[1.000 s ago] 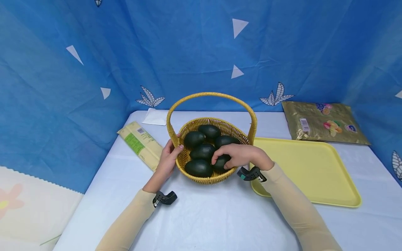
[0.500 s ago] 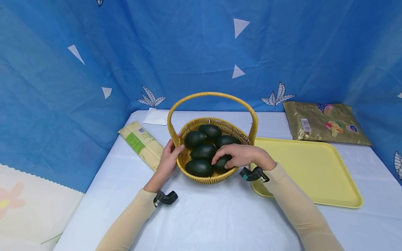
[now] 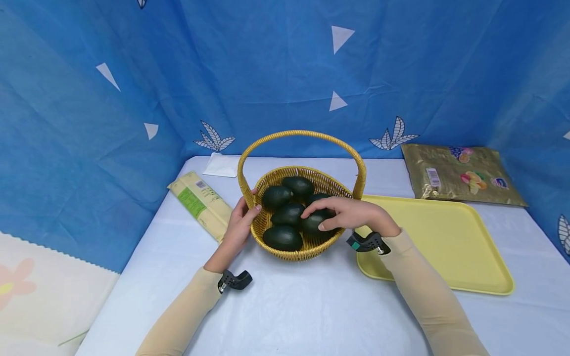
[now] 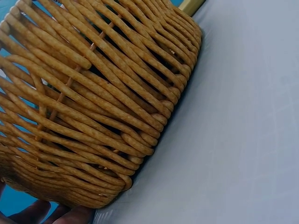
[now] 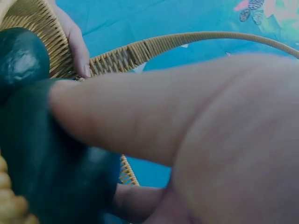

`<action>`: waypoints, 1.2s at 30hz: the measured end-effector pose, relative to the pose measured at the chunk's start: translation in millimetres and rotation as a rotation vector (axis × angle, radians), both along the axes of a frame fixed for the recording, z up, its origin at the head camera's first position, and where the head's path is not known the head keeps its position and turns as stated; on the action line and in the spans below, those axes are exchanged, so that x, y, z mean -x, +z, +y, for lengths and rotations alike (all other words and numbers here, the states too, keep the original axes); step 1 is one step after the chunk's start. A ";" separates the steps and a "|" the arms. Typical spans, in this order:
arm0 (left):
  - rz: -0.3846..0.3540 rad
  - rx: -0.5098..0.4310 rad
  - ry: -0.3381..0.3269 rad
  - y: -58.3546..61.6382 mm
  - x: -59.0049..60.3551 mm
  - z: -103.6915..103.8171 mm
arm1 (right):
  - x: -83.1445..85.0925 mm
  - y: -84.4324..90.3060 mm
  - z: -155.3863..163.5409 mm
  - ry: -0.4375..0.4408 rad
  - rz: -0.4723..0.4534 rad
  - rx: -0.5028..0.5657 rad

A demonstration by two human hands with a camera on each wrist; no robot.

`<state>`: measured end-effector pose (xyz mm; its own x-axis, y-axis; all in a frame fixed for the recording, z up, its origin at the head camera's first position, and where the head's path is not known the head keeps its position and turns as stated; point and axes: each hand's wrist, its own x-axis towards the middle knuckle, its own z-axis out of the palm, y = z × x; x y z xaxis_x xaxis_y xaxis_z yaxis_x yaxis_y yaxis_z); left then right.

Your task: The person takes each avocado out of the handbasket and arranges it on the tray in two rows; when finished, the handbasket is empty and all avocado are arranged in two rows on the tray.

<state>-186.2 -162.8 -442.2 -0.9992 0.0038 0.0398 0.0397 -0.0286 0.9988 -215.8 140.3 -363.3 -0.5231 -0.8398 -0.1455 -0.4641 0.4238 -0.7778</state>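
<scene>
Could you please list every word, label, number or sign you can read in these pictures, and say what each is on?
No text can be read in any view.
Gold packet: a barcode label and fruit pictures with a small blue logo, too small to read.
Pale yellow packet: a green panel and a small barcode, print blurred.
White card behind it: no legible print.
Basket, avocados and yellow tray: no writing.

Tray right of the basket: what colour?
Pale yellow, plain, no pattern; the tray shows best in the head view.
</scene>
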 end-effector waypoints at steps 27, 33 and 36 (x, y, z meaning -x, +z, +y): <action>0.013 0.008 0.000 3.3 -2.8 1.5 | -0.7 -4.8 -1.6 -0.115 -0.024 0.127; 0.014 0.010 -0.004 2.7 -2.7 0.9 | -0.1 -5.7 -1.0 -0.162 -0.008 0.142; 0.014 0.004 0.001 2.1 -2.3 0.6 | 0.4 -5.8 -1.1 -0.185 -0.003 0.142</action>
